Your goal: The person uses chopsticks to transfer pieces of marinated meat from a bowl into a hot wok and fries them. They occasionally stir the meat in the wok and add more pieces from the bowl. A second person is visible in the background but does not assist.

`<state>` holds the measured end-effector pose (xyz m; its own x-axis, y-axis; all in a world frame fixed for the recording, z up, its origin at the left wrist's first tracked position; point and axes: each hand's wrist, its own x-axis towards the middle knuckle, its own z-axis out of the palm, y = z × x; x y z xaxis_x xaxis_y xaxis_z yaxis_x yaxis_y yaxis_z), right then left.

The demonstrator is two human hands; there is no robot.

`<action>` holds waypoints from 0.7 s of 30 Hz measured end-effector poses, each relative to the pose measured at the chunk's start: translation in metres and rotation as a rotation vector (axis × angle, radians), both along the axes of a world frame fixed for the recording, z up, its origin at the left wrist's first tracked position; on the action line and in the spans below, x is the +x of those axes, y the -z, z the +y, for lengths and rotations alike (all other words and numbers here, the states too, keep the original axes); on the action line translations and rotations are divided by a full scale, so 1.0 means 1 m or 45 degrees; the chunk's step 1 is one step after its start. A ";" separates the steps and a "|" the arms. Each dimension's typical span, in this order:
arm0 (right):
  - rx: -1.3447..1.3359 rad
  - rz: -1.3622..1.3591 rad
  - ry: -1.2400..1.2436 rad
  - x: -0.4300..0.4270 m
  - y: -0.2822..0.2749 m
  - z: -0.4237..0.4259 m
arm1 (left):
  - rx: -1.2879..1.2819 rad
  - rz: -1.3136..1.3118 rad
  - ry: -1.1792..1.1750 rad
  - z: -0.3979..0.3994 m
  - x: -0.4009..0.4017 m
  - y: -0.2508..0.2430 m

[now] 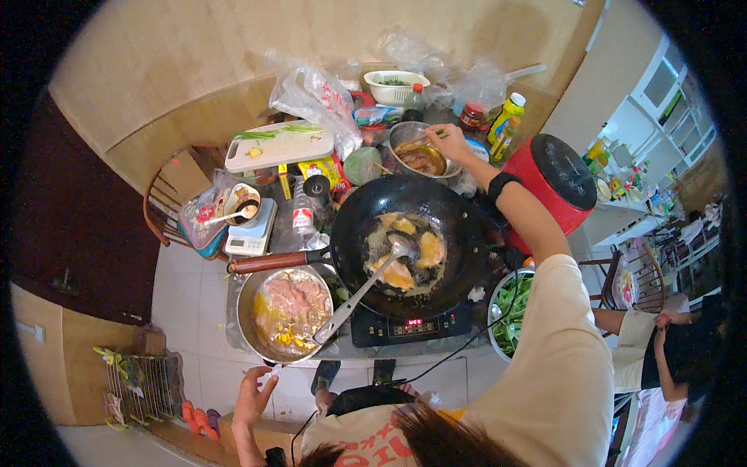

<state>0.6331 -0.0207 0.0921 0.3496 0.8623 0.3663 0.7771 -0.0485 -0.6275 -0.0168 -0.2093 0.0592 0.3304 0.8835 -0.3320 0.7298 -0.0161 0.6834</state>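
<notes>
My right hand (444, 142) holds chopsticks (414, 142) over a metal bowl (400, 129) of browned food at the back of the table. Near the front edge, beside a metal pan (242, 327) of raw sliced meat and egg, my left hand (255, 395) is raised with thumb and fingers apart; a small pale thing shows at its fingertips, and whether it is held is unclear. Between the hands, a black wok (461, 233) stands on an induction cooker (411, 331). Golden pieces (432, 250) lie in its bubbling oil, and a metal spatula (365, 292) rests across it, its handle end over the pan.
A cutting board (286, 153) with cut scallions, a kitchen scale (250, 236) and a plastic bottle (302, 213) stand to the left. At right are a red appliance (528, 198), a pot of greens (508, 318) and a hanging cable (467, 344). Another person (671, 350) sits far right.
</notes>
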 end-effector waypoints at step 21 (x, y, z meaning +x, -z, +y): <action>0.183 0.482 0.217 -0.168 -0.097 -0.354 | 0.379 -0.409 0.024 0.047 0.067 -0.034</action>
<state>0.4648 -0.3743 0.1894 0.6152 0.7302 0.2972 0.4795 -0.0474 -0.8762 0.0505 -0.1628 0.0933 0.3923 0.9180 0.0585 0.4790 -0.2582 0.8390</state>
